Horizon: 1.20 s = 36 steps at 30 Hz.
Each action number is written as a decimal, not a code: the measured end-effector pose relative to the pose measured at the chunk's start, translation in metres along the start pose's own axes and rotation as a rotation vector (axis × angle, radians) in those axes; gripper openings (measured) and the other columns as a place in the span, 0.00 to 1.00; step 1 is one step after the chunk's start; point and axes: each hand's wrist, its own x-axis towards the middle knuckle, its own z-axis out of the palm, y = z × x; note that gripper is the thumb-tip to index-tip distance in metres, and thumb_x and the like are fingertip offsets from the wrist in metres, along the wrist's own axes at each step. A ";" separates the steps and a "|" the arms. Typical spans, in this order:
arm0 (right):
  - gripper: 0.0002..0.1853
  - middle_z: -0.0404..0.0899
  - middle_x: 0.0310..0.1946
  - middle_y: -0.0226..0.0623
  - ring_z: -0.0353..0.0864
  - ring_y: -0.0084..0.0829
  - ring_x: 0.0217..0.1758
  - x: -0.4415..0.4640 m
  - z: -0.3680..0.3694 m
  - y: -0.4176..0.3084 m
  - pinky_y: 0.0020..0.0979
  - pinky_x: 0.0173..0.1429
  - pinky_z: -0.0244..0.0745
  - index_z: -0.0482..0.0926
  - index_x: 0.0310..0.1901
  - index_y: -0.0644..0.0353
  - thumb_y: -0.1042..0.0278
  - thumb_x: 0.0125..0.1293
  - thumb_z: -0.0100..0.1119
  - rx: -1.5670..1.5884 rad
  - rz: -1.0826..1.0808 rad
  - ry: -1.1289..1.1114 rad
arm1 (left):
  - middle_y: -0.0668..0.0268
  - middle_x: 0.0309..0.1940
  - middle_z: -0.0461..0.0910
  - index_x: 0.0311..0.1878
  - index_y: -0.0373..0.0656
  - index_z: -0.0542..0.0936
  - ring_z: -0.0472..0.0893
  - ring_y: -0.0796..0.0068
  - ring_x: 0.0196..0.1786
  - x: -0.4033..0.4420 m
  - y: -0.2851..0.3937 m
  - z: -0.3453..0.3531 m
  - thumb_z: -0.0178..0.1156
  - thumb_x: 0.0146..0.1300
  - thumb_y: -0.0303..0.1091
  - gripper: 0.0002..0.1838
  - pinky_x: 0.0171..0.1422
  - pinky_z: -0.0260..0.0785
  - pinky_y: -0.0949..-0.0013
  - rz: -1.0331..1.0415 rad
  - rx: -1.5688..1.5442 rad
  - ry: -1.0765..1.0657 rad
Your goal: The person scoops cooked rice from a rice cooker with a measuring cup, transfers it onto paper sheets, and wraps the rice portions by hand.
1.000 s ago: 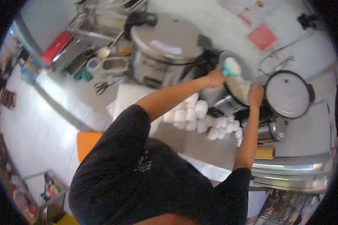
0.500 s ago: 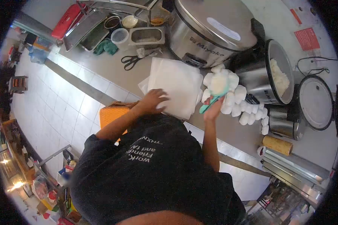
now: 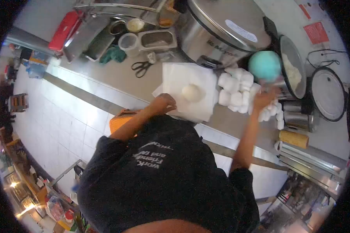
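Observation:
A rounded mound of white rice [image 3: 191, 93] sits on a stack of white paper sheets [image 3: 173, 75] on the counter. My left hand [image 3: 165, 103] is at the lower left edge of the stack, its fingers curled together; whether they pinch a sheet is hard to see. My right hand [image 3: 266, 96], smeared by motion, grips a turquoise rice scoop [image 3: 264, 65] whose rounded back faces up. The scoop is beside the open rice cooker [image 3: 294, 73], which has white rice inside. Between the paper and my right hand lie several rounded white bundles [image 3: 235, 87].
A large lidded cooker [image 3: 225, 31] stands behind the paper. Scissors [image 3: 141, 69], a metal tray [image 3: 157, 39] and a plastic tub [image 3: 128, 42] are at the left. A round lid [image 3: 329, 93] and a yellow roll [image 3: 294, 139] lie at the right.
The rice from the scoop is now a mound on the paper. My right hand has moved right with the scoop, which is turned over. My left hand's fingers have curled at the paper's edge.

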 end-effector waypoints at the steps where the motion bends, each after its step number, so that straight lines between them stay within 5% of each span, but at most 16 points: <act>1: 0.25 0.76 0.52 0.53 0.75 0.52 0.57 0.051 -0.028 0.003 0.46 0.62 0.69 0.74 0.56 0.65 0.51 0.67 0.52 -0.205 0.055 0.063 | 0.67 0.41 0.84 0.34 0.50 0.86 0.79 0.64 0.51 0.001 -0.009 0.009 0.66 0.58 0.43 0.09 0.61 0.67 0.58 -0.037 -0.065 -0.027; 3: 0.32 0.74 0.57 0.54 0.74 0.52 0.60 0.121 -0.081 0.007 0.46 0.63 0.68 0.71 0.62 0.63 0.42 0.68 0.49 -0.558 0.210 0.019 | 0.64 0.40 0.85 0.32 0.46 0.85 0.81 0.63 0.49 0.007 -0.022 0.013 0.66 0.58 0.45 0.12 0.61 0.67 0.58 -0.013 -0.155 -0.060; 4: 0.36 0.73 0.59 0.55 0.74 0.51 0.62 0.144 -0.103 0.010 0.46 0.64 0.68 0.69 0.65 0.63 0.38 0.69 0.47 -0.636 0.238 -0.006 | 0.67 0.39 0.84 0.34 0.49 0.85 0.81 0.62 0.44 0.011 -0.049 0.047 0.66 0.53 0.37 0.06 0.54 0.71 0.59 0.075 0.032 -0.009; 6: 0.37 0.71 0.61 0.57 0.70 0.52 0.65 0.149 -0.085 0.053 0.47 0.67 0.64 0.68 0.66 0.63 0.38 0.68 0.50 -0.322 -0.059 0.286 | 0.65 0.42 0.84 0.38 0.48 0.84 0.81 0.62 0.47 0.014 -0.053 0.047 0.65 0.57 0.43 0.11 0.57 0.70 0.59 -0.003 -0.112 -0.033; 7: 0.36 0.70 0.63 0.56 0.68 0.53 0.66 0.127 -0.076 0.027 0.47 0.69 0.62 0.66 0.67 0.64 0.41 0.69 0.50 -0.297 -0.077 0.163 | 0.64 0.42 0.84 0.38 0.48 0.83 0.81 0.62 0.47 0.017 -0.067 0.061 0.64 0.57 0.45 0.12 0.57 0.71 0.59 -0.024 -0.182 -0.045; 8: 0.34 0.69 0.64 0.55 0.66 0.53 0.68 0.105 -0.069 -0.001 0.46 0.72 0.59 0.65 0.67 0.64 0.43 0.71 0.50 -0.267 -0.092 0.040 | 0.55 0.33 0.82 0.30 0.41 0.82 0.81 0.55 0.36 0.032 -0.033 0.041 0.65 0.52 0.41 0.12 0.45 0.74 0.56 -0.125 0.036 -0.051; 9: 0.34 0.70 0.61 0.55 0.68 0.53 0.66 0.067 -0.051 -0.017 0.46 0.70 0.61 0.67 0.65 0.64 0.44 0.68 0.53 -0.167 -0.171 -0.123 | 0.56 0.34 0.82 0.34 0.44 0.83 0.81 0.54 0.39 0.036 -0.016 0.022 0.62 0.56 0.45 0.13 0.45 0.73 0.56 -0.225 0.118 -0.189; 13: 0.32 0.78 0.51 0.52 0.76 0.51 0.56 -0.122 0.035 -0.060 0.45 0.62 0.69 0.75 0.57 0.62 0.45 0.59 0.64 -0.003 -0.601 -0.966 | 0.56 0.32 0.82 0.29 0.41 0.82 0.80 0.52 0.36 0.030 0.000 0.018 0.58 0.54 0.42 0.13 0.41 0.71 0.52 -0.239 -0.001 0.153; 16: 0.24 0.82 0.41 0.46 0.79 0.50 0.48 -0.187 0.079 -0.041 0.47 0.54 0.72 0.81 0.48 0.58 0.46 0.59 0.63 0.253 -0.463 -1.250 | 0.57 0.31 0.82 0.31 0.44 0.82 0.80 0.52 0.36 0.025 0.005 0.017 0.58 0.55 0.43 0.13 0.42 0.71 0.53 -0.232 0.012 0.222; 19: 0.19 0.83 0.36 0.44 0.80 0.48 0.43 -0.162 0.039 -0.064 0.46 0.49 0.73 0.84 0.41 0.56 0.48 0.58 0.64 0.356 -0.572 -1.141 | 0.58 0.31 0.82 0.33 0.46 0.82 0.81 0.53 0.38 0.011 0.018 0.016 0.60 0.56 0.46 0.13 0.44 0.71 0.54 -0.250 0.035 0.227; 20: 0.13 0.83 0.31 0.45 0.82 0.49 0.36 -0.157 0.037 -0.064 0.41 0.44 0.76 0.85 0.33 0.59 0.59 0.50 0.70 0.375 -0.601 -1.050 | 0.58 0.31 0.82 0.34 0.47 0.83 0.81 0.54 0.37 0.006 0.027 0.014 0.61 0.56 0.48 0.14 0.44 0.71 0.54 -0.275 0.086 0.208; 23: 0.11 0.83 0.27 0.41 0.83 0.43 0.33 -0.143 0.046 -0.049 0.37 0.41 0.76 0.84 0.31 0.59 0.64 0.48 0.72 0.511 -0.742 -0.979 | 0.60 0.33 0.83 0.41 0.49 0.84 0.82 0.56 0.40 -0.006 0.047 0.004 0.59 0.63 0.49 0.15 0.45 0.71 0.53 -0.240 0.216 0.095; 29: 0.14 0.84 0.26 0.43 0.85 0.38 0.28 -0.156 0.047 -0.050 0.35 0.37 0.78 0.81 0.31 0.58 0.63 0.44 0.77 0.549 -0.217 -1.164 | 0.61 0.34 0.83 0.42 0.44 0.83 0.82 0.55 0.39 -0.004 0.005 0.050 0.55 0.65 0.43 0.15 0.47 0.71 0.52 -0.242 0.136 0.132; 34: 0.16 0.83 0.23 0.41 0.84 0.35 0.27 -0.167 0.075 -0.027 0.32 0.37 0.77 0.82 0.34 0.65 0.66 0.46 0.76 0.588 -0.419 -1.044 | 0.54 0.37 0.83 0.43 0.44 0.82 0.81 0.48 0.41 -0.009 0.051 0.024 0.65 0.53 0.48 0.20 0.48 0.71 0.51 -0.325 0.197 0.185; 36: 0.16 0.84 0.24 0.42 0.84 0.36 0.28 -0.171 0.086 -0.017 0.33 0.39 0.77 0.84 0.34 0.66 0.65 0.47 0.76 0.667 -0.667 -0.953 | 0.55 0.41 0.82 0.48 0.44 0.81 0.80 0.54 0.50 -0.008 0.044 0.038 0.63 0.58 0.50 0.21 0.64 0.62 0.47 -0.378 0.182 0.123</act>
